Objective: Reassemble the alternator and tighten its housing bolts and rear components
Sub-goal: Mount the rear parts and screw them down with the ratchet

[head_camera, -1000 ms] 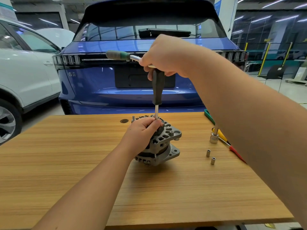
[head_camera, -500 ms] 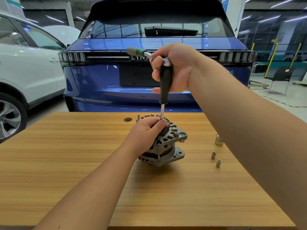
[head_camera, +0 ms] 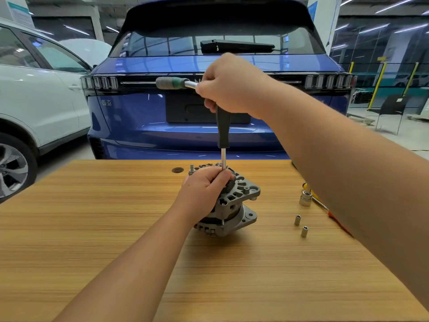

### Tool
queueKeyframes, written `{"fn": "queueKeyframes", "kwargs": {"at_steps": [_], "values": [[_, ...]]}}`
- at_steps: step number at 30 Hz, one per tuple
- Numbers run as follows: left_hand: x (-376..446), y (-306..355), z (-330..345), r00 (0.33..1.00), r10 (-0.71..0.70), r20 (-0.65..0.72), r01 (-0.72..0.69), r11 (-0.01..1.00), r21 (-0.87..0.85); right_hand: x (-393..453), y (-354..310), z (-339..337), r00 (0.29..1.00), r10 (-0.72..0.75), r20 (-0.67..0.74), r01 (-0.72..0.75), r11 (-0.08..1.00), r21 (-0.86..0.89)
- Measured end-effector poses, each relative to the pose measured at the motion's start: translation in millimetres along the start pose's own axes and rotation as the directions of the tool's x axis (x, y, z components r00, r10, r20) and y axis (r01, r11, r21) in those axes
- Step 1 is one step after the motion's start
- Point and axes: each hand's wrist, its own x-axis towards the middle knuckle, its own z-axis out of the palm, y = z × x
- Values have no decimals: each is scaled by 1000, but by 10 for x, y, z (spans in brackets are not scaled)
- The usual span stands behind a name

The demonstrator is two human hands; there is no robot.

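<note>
A grey alternator point(head_camera: 234, 205) stands on the wooden table point(head_camera: 116, 228), rear end up. My left hand point(head_camera: 204, 189) grips its top, fingers curled over the rear housing. A T-handle wrench point(head_camera: 223, 126) stands upright on the alternator, its steel shaft entering just beside my left thumb. My right hand point(head_camera: 228, 87) grips the wrench at the top where the crossbar meets the black stem. The crossbar's green and grey end point(head_camera: 170, 82) sticks out to the left. The wrench tip and the bolt under it are hidden by my left hand.
Two small sockets point(head_camera: 297, 220) point(head_camera: 304, 231) and a larger socket point(head_camera: 305, 198) lie right of the alternator, beside a screwdriver with a yellow and red handle point(head_camera: 322, 204). A dark round washer point(head_camera: 177, 170) lies near the far table edge. A blue car point(head_camera: 209, 101) is parked behind the table.
My right hand has turned on the T-handle: the fingers that faced me half a second ago are now rolled over, knuckles up. My left hand and the alternator have stayed put.
</note>
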Motion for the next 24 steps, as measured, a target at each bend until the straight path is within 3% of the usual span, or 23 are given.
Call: {"fn": "queueKeyframes", "kwargs": {"at_steps": [2,3,6,10,13,18,20,24], "values": [[2,-7,-4,1000,6,-6,-6,1000,5,0,-6,-14,978,-201,63,210,914,-346],[4,-13,-5,1000,9,-6,-9,1000,10,-14,7,-23,962,-252,103,272,880,-390],[4,-16,-11,1000,19,9,-19,1000,17,-70,78,-27,929,-345,137,371,881,-293],[-11,13,-24,1000,24,20,-25,1000,18,-122,131,42,878,-477,43,475,855,-208],[-13,22,-24,1000,18,21,-19,1000,20,-138,103,87,915,-402,9,401,911,-96],[-14,18,-10,1000,9,6,-9,1000,20,-52,-9,17,991,-135,5,135,990,-26],[-11,20,0,1000,8,-6,-8,1000,17,-9,-21,3,997,-71,-17,69,994,-85],[5,14,16,1000,-4,-16,4,1000,30,65,20,81,981,24,-193,-77,959,-271]]}}
